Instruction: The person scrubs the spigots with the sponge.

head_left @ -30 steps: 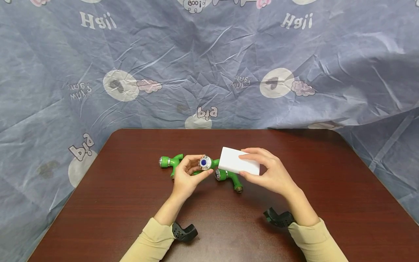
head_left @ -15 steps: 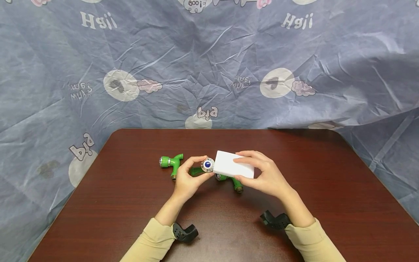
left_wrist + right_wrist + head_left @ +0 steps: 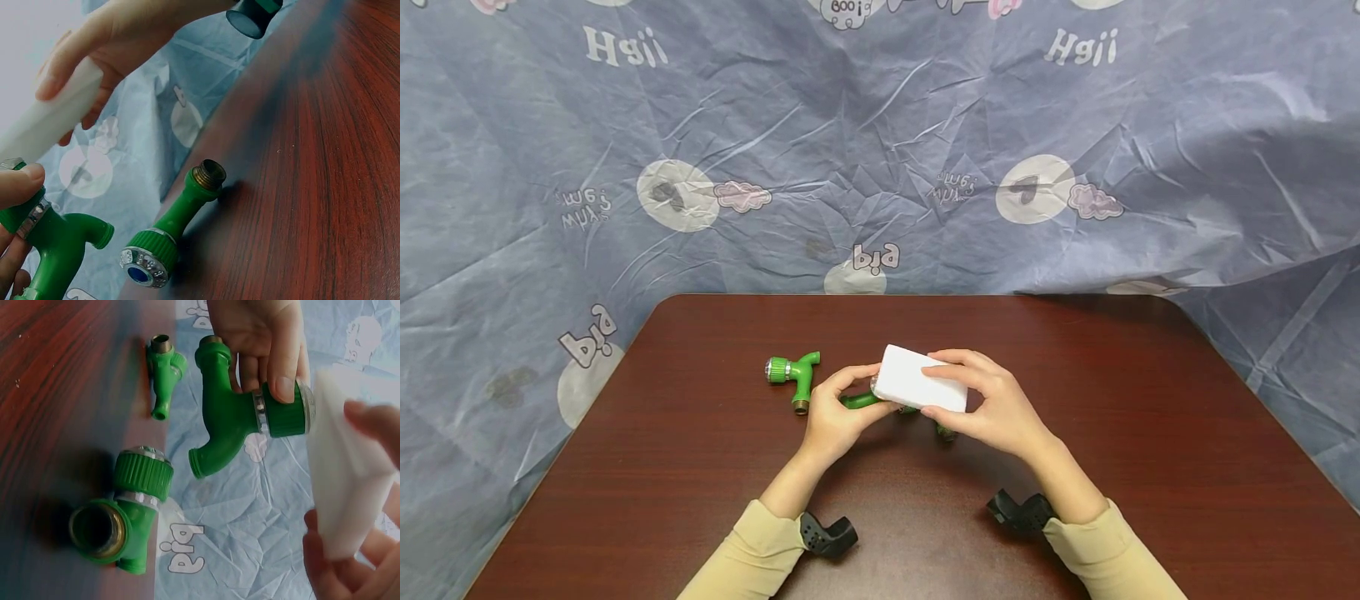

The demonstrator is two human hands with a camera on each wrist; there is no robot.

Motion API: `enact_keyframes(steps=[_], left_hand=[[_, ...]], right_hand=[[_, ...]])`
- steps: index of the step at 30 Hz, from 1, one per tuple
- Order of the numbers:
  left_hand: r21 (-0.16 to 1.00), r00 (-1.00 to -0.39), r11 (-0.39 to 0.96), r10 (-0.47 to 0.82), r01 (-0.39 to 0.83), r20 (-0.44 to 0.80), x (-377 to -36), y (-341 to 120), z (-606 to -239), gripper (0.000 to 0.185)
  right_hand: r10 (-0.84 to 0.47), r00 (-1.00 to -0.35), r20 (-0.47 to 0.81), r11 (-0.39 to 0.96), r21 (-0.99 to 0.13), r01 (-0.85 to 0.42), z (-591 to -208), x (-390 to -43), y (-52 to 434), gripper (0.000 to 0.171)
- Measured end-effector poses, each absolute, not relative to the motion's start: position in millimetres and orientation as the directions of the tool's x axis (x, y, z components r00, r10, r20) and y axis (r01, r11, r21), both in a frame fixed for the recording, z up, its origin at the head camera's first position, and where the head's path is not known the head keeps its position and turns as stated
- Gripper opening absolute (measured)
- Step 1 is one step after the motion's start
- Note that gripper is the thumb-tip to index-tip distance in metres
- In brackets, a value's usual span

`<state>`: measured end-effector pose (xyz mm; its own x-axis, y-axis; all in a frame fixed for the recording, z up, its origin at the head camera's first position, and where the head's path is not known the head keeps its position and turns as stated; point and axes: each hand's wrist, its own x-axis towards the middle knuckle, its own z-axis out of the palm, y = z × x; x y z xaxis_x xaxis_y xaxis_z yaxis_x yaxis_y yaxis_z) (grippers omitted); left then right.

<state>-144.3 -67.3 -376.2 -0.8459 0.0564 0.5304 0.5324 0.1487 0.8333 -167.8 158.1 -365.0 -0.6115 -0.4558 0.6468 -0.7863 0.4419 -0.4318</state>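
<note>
My left hand [image 3: 835, 421] grips a green tap [image 3: 219, 419] by its ribbed knob, thumb on one side and fingers on the other. In my right hand [image 3: 996, 404] is a white block like a foam sponge [image 3: 917, 379], pinched between thumb and fingers. The sponge's face meets the chrome end of the knob in the right wrist view, and it hides that end from the head view. The tap is off the table, its spout [image 3: 203, 462] and brass-threaded inlet [image 3: 210, 340] both free.
A second green tap [image 3: 801, 379] lies on the dark red-brown table [image 3: 895, 517], left of my left hand. Another tap [image 3: 946, 432] lies beneath the sponge, mostly hidden from the head. A patterned blue-grey cloth [image 3: 880, 167] hangs behind the table.
My right hand has moved left with the sponge, which now covers the knob's chrome and blue end. My left hand has shifted slightly right and down, and the tap has turned a little.
</note>
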Motion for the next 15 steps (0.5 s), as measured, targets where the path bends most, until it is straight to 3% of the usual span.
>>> enact_keyframes(steps=[6, 11, 15], left_hand=[[0.833, -0.843, 0.137, 0.044, 0.536, 0.535, -145.2, -66.5, -376.3, 0.044], [0.83, -0.841, 0.144, 0.046, 0.539, 0.538, -150.2, -67.6, -384.7, 0.045], [0.831, -0.84, 0.133, 0.027, 0.541, 0.542, -160.4, -68.6, -400.7, 0.047]], right_hand=[[-0.348, -0.626, 0.698, 0.496, -0.429, -0.755, -364.9, -171.7, 163.1, 0.04], [-0.428, -0.552, 0.716, 0.43, -0.376, -0.821, -366.1, -171.3, 161.1, 0.039], [-0.422, -0.575, 0.701, 0.477, -0.368, -0.798, -365.2, -170.0, 159.7, 0.037]])
